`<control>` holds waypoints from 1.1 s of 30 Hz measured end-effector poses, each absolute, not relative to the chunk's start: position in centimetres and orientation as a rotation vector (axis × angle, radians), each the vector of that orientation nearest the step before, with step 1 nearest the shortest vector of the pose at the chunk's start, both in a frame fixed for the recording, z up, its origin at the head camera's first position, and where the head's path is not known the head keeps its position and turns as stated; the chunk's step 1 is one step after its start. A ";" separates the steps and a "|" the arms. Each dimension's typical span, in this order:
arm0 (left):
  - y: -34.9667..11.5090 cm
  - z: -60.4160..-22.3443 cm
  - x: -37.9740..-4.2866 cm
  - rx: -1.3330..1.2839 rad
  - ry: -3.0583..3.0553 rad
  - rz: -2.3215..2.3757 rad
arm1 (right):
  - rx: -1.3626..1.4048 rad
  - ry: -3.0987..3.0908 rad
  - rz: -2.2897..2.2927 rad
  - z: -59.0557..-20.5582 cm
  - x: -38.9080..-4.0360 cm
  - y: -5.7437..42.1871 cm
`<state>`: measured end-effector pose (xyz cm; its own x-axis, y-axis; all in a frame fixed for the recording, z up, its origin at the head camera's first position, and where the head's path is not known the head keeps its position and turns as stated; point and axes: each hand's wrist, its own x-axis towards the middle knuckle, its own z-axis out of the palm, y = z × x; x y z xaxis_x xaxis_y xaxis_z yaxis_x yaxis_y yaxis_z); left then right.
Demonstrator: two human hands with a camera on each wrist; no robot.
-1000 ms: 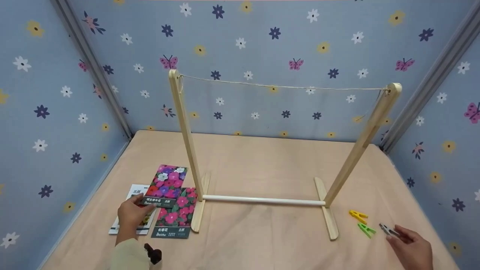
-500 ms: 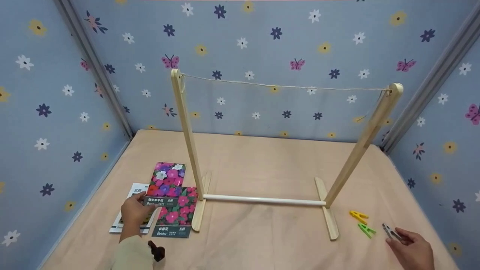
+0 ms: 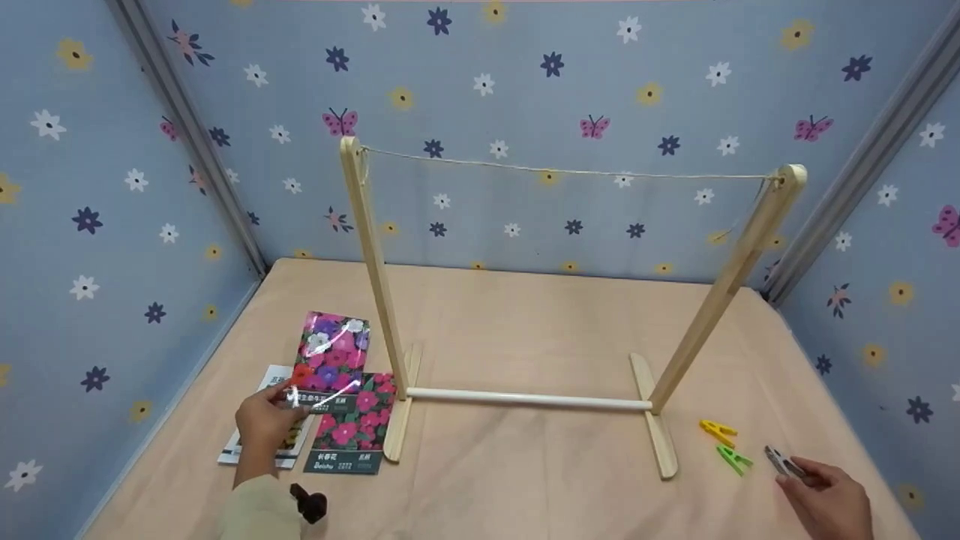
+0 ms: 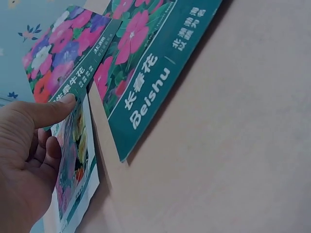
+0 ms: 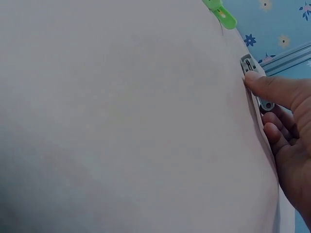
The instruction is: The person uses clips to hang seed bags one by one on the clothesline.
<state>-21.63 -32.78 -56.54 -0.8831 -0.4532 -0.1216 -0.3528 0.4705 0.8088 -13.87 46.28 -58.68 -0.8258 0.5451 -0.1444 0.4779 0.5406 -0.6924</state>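
Note:
My left hand [image 3: 264, 424] pinches the lower edge of a seed packet [image 3: 334, 351] printed with pink, purple, red and white flowers; in the left wrist view the thumb lies over its dark green band. The packet is tilted, its far end raised, and its shiny face catches the light. Under and beside it lie a pink-flowered seed packet [image 3: 352, 427] and a white-bordered packet [image 4: 73, 165]. At the right, my right hand [image 3: 829, 495] pinches a grey clothespin [image 3: 784, 461] between thumb and fingers. A green clothespin [image 3: 733, 459] and a yellow clothespin [image 3: 718, 431] lie close by.
A wooden stand with two uprights [image 3: 373, 285] and a white crossbar [image 3: 525, 399] occupies the middle of the table [image 3: 517, 480]. A thin string [image 3: 562, 172] runs between the upright tops. Flower-patterned walls [image 3: 480, 112] enclose the table's back and sides.
The held seed packet's far end has risen and shifted slightly left, and glare now shows on it. The right hand, with the grey clothespin, has moved slightly right.

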 end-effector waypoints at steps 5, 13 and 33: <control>-33.1 -56.8 -21.5 0.737 -2.510 -1.475 | -0.900 -2.607 1.199 -58.8 -13.3 46.4; -33.0 -56.8 -21.2 0.749 -2.416 -1.584 | -0.977 -2.443 1.411 -58.0 -13.0 46.5; -33.4 -56.3 -20.2 0.815 -2.012 -2.100 | -1.001 -2.336 1.741 -56.2 -12.5 45.5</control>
<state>-20.22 -33.43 -56.34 -0.8477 -0.4420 -0.2934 -0.2742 -0.1083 0.9556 -12.55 45.49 -56.23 -0.7872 0.5269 -0.3205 0.4576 0.1508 -0.8763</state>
